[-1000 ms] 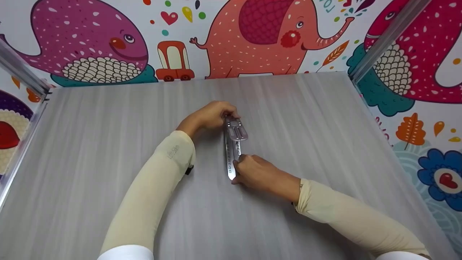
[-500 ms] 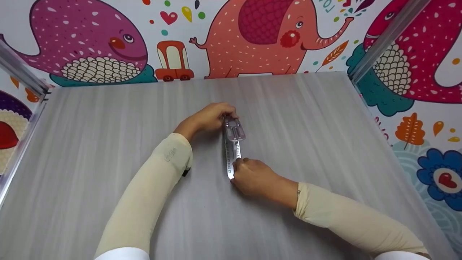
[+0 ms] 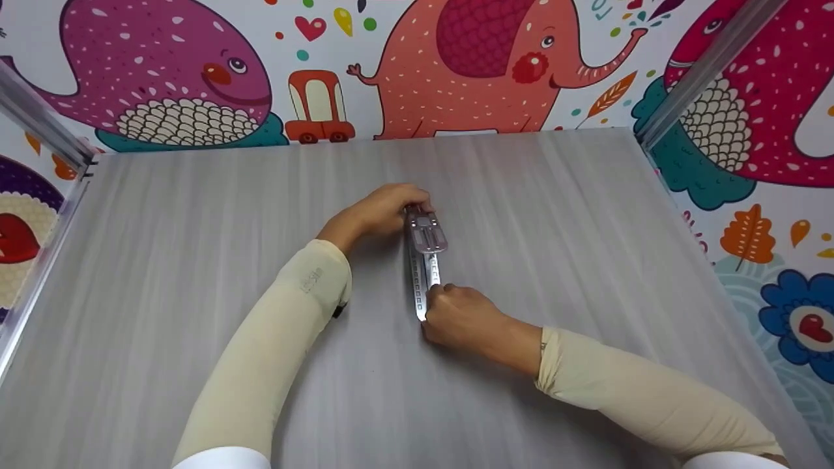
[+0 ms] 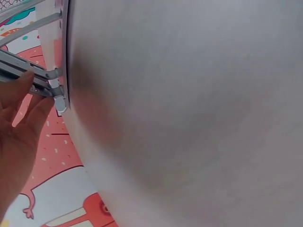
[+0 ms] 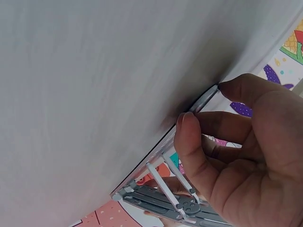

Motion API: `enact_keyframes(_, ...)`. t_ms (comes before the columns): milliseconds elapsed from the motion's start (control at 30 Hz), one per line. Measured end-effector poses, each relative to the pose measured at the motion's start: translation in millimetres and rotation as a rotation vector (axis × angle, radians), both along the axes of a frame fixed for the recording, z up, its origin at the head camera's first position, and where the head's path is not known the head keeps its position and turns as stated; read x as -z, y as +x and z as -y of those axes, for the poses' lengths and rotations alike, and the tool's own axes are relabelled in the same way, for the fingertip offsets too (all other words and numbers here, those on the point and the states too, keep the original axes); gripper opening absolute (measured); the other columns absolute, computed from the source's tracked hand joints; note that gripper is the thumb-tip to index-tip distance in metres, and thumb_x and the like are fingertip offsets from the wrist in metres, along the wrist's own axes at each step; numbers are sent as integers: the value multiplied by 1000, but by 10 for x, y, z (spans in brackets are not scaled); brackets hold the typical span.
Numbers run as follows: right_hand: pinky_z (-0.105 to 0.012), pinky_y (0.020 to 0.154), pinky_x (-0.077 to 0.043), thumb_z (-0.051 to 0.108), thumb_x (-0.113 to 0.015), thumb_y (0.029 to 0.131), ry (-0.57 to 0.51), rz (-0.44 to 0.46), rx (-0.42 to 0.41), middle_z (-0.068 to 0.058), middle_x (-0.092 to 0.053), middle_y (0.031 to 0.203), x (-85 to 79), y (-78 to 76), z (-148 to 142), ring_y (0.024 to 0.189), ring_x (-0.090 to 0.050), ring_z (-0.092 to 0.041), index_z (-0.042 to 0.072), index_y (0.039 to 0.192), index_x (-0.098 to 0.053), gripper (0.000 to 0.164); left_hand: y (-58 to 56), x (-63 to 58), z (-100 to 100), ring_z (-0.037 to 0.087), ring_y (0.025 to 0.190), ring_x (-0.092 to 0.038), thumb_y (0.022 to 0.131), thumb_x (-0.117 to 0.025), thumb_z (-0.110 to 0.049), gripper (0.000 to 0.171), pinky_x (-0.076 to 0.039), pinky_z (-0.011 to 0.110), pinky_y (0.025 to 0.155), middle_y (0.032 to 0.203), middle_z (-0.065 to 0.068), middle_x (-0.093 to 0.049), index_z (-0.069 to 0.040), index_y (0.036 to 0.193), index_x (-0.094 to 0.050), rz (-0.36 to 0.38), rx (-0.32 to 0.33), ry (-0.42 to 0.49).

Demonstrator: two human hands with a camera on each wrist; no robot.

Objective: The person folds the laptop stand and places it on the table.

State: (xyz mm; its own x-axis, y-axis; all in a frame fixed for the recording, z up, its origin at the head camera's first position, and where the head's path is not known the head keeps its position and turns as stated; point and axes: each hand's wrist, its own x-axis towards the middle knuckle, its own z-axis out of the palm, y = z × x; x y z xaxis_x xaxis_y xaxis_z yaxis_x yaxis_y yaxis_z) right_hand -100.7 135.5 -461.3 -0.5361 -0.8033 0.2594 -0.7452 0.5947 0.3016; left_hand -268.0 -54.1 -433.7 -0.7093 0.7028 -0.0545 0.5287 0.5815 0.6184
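A silver folding metal stand (image 3: pixel 428 239), like a folded laptop stand, rests on the table. Its slotted plate is tilted up over a long rail with a row of square holes (image 3: pixel 417 290). My left hand (image 3: pixel 381 210) holds the far, hinged end. In the left wrist view, thumb and fingers pinch the raised grey arm (image 4: pixel 23 68) near the hinge. My right hand (image 3: pixel 464 320) pinches the rail's near end, fingers curled over it and partly hiding it. Thin struts (image 5: pixel 163 189) join rail and arm in the right wrist view.
The grey wood-grain table (image 3: pixel 195 293) spreads around both hands. Printed cartoon walls (image 3: pixel 482 71) border it at the back and sides. Metal posts stand at the back left (image 3: pixel 49 124) and back right (image 3: pixel 707 71) corners.
The right hand has shifted slightly toward the person and its thumb is now tucked out of sight in the head view. The left hand and the stand have hardly moved.
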Motion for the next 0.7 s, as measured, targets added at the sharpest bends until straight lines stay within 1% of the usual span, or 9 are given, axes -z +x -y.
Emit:
enact_keyframes(100,-33,38,-47,11,-72,71,-32,-11,-5,-4,-60,62,3,-12,-40,49,-56,-19,11,58,-65,15,-4,-9,-22,23,108,-57,90,-49,17,48,-49,39,107,114,6,-65,-17,115,-71,6,0,-27)
enact_keyframes(200,-34,39,-48,12,-72,70,-46,1,4,-4,-60,62,-2,-30,-72,49,-56,-19,10,59,-64,14,-9,-11,-28,24,108,-56,91,-49,17,47,-48,39,107,115,6,-65,-17,116,-71,5,-10,-41)
enact_keyframes(300,-34,40,-48,13,-73,71,-51,42,21,-4,-60,64,-4,-36,-99,50,-57,-20,11,60,-63,15,-5,-1,-47,25,108,-57,90,-49,17,47,-49,40,106,114,8,-66,-15,116,-71,-20,-7,-35)
enact_keyframes(400,-35,42,-50,15,-72,74,-35,118,33,-4,-62,67,-14,-44,-124,53,-58,-21,11,63,-64,14,15,10,-68,25,107,-57,90,-50,17,45,-49,40,105,114,9,-66,-13,116,-71,-47,-10,-25)
enact_keyframes(467,-36,44,-51,18,-72,79,-35,197,45,-5,-64,71,-34,-64,-147,56,-60,-21,10,69,-65,14,36,15,-81,25,107,-58,90,-51,18,45,-49,39,106,114,8,-66,-13,116,-71,-53,-27,-15)
enact_keyframes(567,-36,50,-53,26,-73,87,-54,356,50,-6,-66,78,-67,-121,-207,59,-60,-19,8,80,-67,20,82,24,-100,23,110,-59,89,-52,18,46,-49,38,108,116,8,-68,-12,118,-72,-57,-64,2)
enact_keyframes(633,-35,52,-52,31,-73,90,-86,478,38,-6,-65,81,-89,-171,-259,61,-58,-15,8,84,-68,24,123,26,-112,22,113,-60,88,-53,18,49,-48,39,110,119,7,-68,-12,121,-72,-56,-91,11)
enact_keyframes(700,-31,55,-50,33,-73,93,-125,591,18,-4,-63,82,-113,-224,-312,65,-53,-11,8,88,-70,25,167,19,-120,23,119,-60,88,-53,18,52,-46,40,113,124,8,-69,-13,125,-72,-61,-115,9)
